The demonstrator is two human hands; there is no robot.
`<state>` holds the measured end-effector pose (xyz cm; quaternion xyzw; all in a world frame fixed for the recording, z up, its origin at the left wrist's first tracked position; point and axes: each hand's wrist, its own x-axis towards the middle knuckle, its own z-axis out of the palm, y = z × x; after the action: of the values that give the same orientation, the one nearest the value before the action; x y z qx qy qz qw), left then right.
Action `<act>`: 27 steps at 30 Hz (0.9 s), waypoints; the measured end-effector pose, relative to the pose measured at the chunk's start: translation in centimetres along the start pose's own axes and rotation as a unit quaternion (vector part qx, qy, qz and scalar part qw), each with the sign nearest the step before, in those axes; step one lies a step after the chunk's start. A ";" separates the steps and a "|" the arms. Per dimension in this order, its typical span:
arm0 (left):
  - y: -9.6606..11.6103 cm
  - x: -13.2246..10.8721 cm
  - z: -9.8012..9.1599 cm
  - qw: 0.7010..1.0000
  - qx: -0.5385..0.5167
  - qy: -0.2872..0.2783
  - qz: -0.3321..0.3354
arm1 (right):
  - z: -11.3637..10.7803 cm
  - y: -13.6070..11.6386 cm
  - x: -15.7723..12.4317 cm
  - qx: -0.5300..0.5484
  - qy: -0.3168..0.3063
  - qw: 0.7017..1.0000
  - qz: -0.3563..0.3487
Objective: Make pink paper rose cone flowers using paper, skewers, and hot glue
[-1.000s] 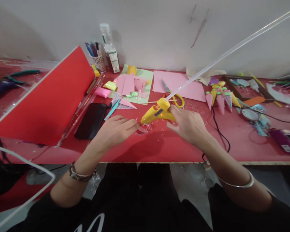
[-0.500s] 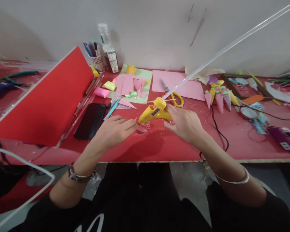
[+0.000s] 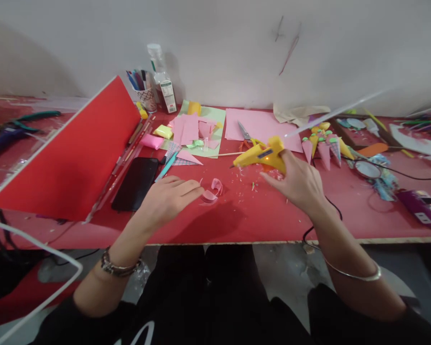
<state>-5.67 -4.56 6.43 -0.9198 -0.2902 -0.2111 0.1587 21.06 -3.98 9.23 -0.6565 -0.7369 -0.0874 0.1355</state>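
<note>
A yellow glue gun (image 3: pixel 262 155) is gripped in my right hand (image 3: pixel 299 182), its nozzle pointing left and a long clear glue stick jutting from its back. My left hand (image 3: pixel 170 197) is closed, with the fingertips pinching one end of a curled pink paper strip (image 3: pixel 211 195) above the red tabletop. The strip's other end curls up to the right of the fingers. Behind the left hand lie a turquoise pen-like tool (image 3: pixel 167 166) and a pink paper cone (image 3: pixel 189 157).
A black phone (image 3: pixel 135 184) and a propped red board (image 3: pixel 75 153) stand left. Scissors (image 3: pixel 244 132) rest on pink paper (image 3: pixel 266 125). Small decorated cones (image 3: pixel 323 152) lie right, near a black cord (image 3: pixel 332 208). A glass bottle (image 3: pixel 165 88) stands at the wall.
My right hand has drawn the glue gun right, away from my left fingers. The pink strip now shows more fully. My left hand has stayed nearly in place.
</note>
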 end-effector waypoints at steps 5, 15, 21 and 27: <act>0.2 -1.2 1.7 0.991 -0.099 0.024 -0.087 | 1.3 4.3 -1.3 0.004 0.042 0.989 0.144; 0.3 -2.7 3.2 0.962 -0.197 -0.050 -0.183 | 5.9 9.3 -3.5 0.032 0.077 0.957 0.278; 0.1 -2.8 3.4 0.957 -0.209 -0.045 -0.197 | 7.4 10.0 -3.8 0.054 0.079 0.963 0.252; 0.2 -2.6 3.3 0.951 -0.218 -0.057 -0.214 | 8.2 10.7 -3.7 0.044 0.114 0.968 0.219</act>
<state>-6.48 -4.51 2.33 -0.8588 -0.4360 -0.2451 -0.1111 31.32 -3.68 -0.27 -0.7808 -0.5580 -0.0973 0.2637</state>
